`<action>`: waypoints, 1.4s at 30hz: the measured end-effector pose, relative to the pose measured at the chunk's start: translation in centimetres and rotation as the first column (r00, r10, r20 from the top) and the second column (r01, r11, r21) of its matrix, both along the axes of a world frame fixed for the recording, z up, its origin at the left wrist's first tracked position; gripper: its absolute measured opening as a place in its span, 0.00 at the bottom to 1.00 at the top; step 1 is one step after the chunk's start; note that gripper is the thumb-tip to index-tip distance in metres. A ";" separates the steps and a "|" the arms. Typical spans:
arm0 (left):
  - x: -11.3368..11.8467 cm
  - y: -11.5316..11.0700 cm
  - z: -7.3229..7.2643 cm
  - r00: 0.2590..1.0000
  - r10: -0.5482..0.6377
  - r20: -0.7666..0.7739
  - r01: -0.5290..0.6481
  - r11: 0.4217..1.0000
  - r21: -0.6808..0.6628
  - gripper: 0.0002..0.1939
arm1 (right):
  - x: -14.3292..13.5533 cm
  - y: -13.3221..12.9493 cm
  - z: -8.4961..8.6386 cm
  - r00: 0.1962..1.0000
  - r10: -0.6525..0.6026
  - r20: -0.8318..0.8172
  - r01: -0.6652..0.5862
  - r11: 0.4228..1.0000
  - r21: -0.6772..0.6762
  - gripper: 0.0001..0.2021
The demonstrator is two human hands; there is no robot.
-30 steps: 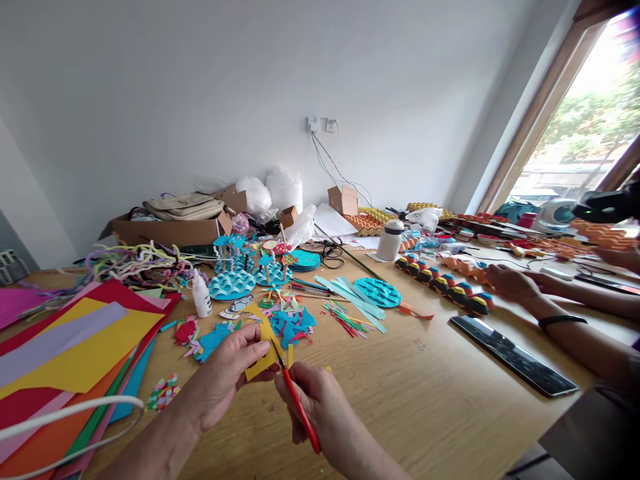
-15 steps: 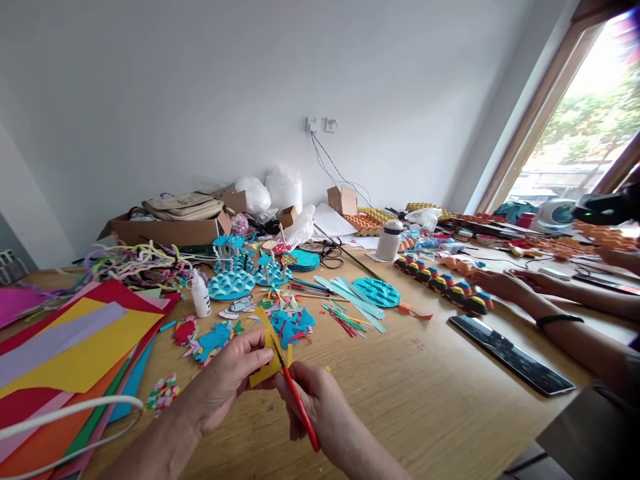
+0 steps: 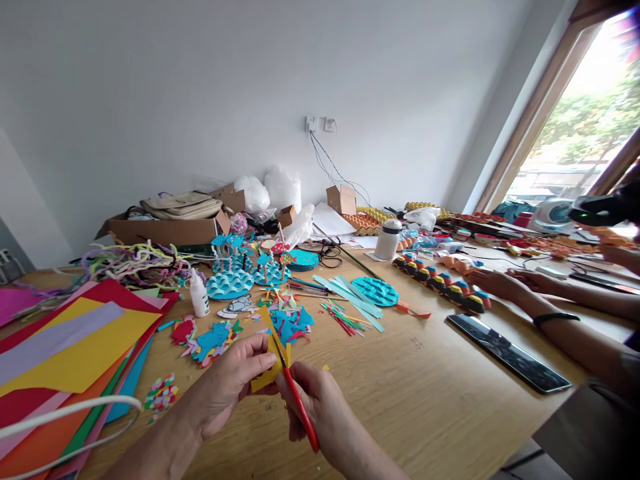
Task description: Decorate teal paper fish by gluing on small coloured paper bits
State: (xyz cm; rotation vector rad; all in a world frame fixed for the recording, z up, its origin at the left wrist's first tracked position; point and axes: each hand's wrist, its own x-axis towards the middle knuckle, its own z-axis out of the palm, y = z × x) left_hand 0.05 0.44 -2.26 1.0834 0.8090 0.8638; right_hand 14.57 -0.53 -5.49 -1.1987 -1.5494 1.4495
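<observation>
A piece of yellow paper (image 3: 264, 381) is pinched in my left hand (image 3: 243, 371), low in the middle of the view. My right hand (image 3: 320, 399) grips a pair of scissors with red handles (image 3: 301, 407); their dark blades lie across the yellow paper, close to my left fingertips. Just beyond my hands is a heap of blue paper cut-outs (image 3: 290, 325). Left of that heap lie more cut-outs, with a blue one (image 3: 213, 342) on top. A white glue bottle (image 3: 199, 295) stands upright behind them.
Coloured paper sheets (image 3: 120, 333) cover the left side, crossed by a white strap (image 3: 113, 400). Thin paper strips (image 3: 343, 318) and a blue wavy disc (image 3: 375, 291) lie ahead. At right are a phone (image 3: 507, 352), a painted egg-carton row (image 3: 440, 283) and another person's hands (image 3: 500, 285).
The scissors' blades have shifted slightly on the yellow paper, and its upper strip now stands further apart from the rest. Both hands stay nearly in place.
</observation>
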 end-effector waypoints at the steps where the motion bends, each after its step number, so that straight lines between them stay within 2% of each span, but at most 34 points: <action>1: 0.1 0.0 0.0 1.000 -0.005 0.004 0.005 1.000 -0.002 0.05 | 0.0 0.0 -0.1 1.000 -0.002 -0.007 0.002 1.000 -0.002 0.20; 14: 0.4 -0.3 0.1 0.999 -0.002 -0.048 0.001 1.000 -0.010 0.06 | 0.4 -0.1 0.1 0.999 0.002 0.032 -0.001 0.999 -0.037 0.19; 16: 0.2 -0.2 0.2 0.996 0.001 -0.088 -0.002 1.000 -0.017 0.07 | 0.8 0.0 0.0 0.999 0.007 0.051 -0.006 1.000 -0.027 0.17; 19: -0.6 0.1 0.0 0.970 -0.009 -0.243 0.007 1.000 -0.006 0.10 | 1.8 0.4 0.2 0.994 -0.023 0.104 0.021 1.000 0.020 0.17; 22: -1.5 0.1 -0.9 0.893 -0.037 -0.448 0.049 0.999 0.016 0.10 | 3.1 1.2 0.8 0.976 -0.061 0.210 0.044 0.996 0.083 0.16; 25: -2.3 -0.4 -1.9 0.799 -0.055 -0.599 0.100 0.994 0.042 0.06 | 4.1 2.4 1.3 0.932 -0.077 0.354 0.011 0.983 0.185 0.13; 27: -2.6 -0.8 -2.0 0.707 -0.067 -0.704 0.216 0.968 0.124 0.02 | 4.5 3.2 1.4 0.887 -0.098 0.452 -0.026 0.965 0.262 0.11; 28: -2.8 -0.9 -1.9 0.647 -0.043 -0.761 0.276 0.944 0.181 0.02 | 4.5 3.5 1.5 0.861 -0.111 0.496 -0.045 0.955 0.292 0.10; 30: -3.3 -0.8 -1.4 0.513 0.077 -0.855 0.356 0.887 0.294 0.04 | 4.5 4.2 1.6 0.805 -0.144 0.575 -0.073 0.939 0.336 0.10; 32: -3.8 -0.4 -1.0 0.369 0.247 -0.896 0.361 0.850 0.383 0.07 | 4.2 4.7 1.7 0.751 -0.170 0.638 -0.099 0.926 0.363 0.08; 34: -4.3 0.2 -1.2 0.275 0.336 -0.901 0.384 0.820 0.424 0.12 | 3.8 5.0 1.9 0.716 -0.174 0.676 -0.135 0.916 0.379 0.07; 38: -4.7 1.0 -2.5 0.183 0.307 -0.934 0.492 0.794 0.357 0.11 | 2.7 5.3 1.9 0.708 -0.139 0.692 -0.210 0.894 0.395 0.05; 42: -4.6 1.5 -3.2 0.198 0.312 -0.929 0.517 0.772 0.370 0.09 | 1.9 5.1 1.4 0.709 -0.117 0.695 -0.251 0.880 0.404 0.03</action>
